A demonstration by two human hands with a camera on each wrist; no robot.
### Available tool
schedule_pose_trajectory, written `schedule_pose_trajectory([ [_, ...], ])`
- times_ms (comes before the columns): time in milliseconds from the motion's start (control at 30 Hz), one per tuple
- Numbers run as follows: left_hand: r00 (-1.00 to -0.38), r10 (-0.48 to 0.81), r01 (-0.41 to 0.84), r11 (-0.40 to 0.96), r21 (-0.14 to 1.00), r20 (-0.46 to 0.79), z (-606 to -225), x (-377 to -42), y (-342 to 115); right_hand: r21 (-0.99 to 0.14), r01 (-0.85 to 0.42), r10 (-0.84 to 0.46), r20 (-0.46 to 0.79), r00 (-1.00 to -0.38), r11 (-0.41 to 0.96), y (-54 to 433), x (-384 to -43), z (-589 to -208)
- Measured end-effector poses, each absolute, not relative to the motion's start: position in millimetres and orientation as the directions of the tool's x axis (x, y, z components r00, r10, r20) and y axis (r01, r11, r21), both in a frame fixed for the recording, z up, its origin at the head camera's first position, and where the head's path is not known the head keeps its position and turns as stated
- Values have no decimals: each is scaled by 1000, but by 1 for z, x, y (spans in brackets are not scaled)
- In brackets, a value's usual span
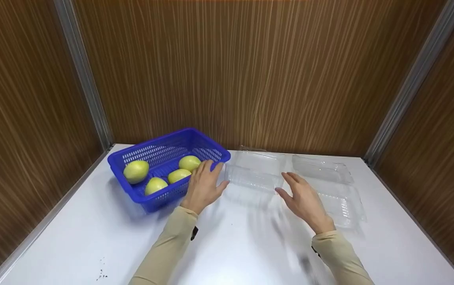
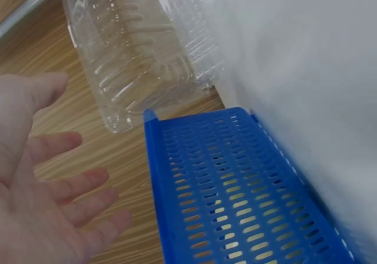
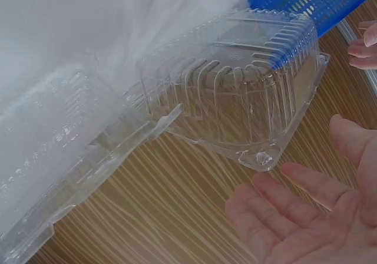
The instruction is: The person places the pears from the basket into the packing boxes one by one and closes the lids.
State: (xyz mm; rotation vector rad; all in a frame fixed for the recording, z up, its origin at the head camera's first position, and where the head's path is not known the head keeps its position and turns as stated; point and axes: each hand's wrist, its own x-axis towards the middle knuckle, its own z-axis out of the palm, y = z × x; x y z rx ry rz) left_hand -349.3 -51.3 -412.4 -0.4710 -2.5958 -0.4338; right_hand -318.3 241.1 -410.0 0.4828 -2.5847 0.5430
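Left hand (image 1: 203, 188): wide, fingers apart and nearly straight; in the head view it covers the right near corner of the basket (image 1: 159, 152), while the left wrist view shows a gap between fingertips and basket.
Right hand (image 1: 304, 198): wide, fingers lightly bent; its fingertips are just beside the left container (image 1: 250, 179), and whether they touch it I cannot tell.
Left container: clear plastic, between and beyond the hands, right of the basket, at the far side of the table (image 1: 227, 245).
Right container (image 1: 341, 209): clear plastic too, unfolded, one half far and the other nearer, on the right side of the table, beyond the right hand.
Basket: blue, slotted, far left on the table, set at an angle.
Fruits (image 1: 136, 171): yellow, four visible in the basket, one at its left end, one near, two toward the right.
Sleeves (image 1: 167, 245): beige, reaching in from the near edge.
Specks (image 1: 101, 273): dark, on the table, near left.
Walls (image 1: 231, 79): brown wood grain, left, far and right.
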Motion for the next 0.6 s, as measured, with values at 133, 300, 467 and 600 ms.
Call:
schedule_pose_trajectory([
  [133, -810, 262, 417, 887, 201, 525, -414, -354, -49, -295, -416, -230, 504, -833, 860, 239, -321, -409],
  [300, -804, 281, 438, 876, 202, 524, -413, -359, -44, -287, -418, -223, 527, -820, 862, 236, -326, -408],
  [467, -807, 291, 442, 874, 200, 513, -418, -368, -37, -253, -426, -229, 557, -798, 869, 234, -333, -411],
  [600, -801, 323, 457, 874, 165, 504, -422, -371, -33, -226, -430, -246, 558, -793, 874, 232, -338, -416],
])
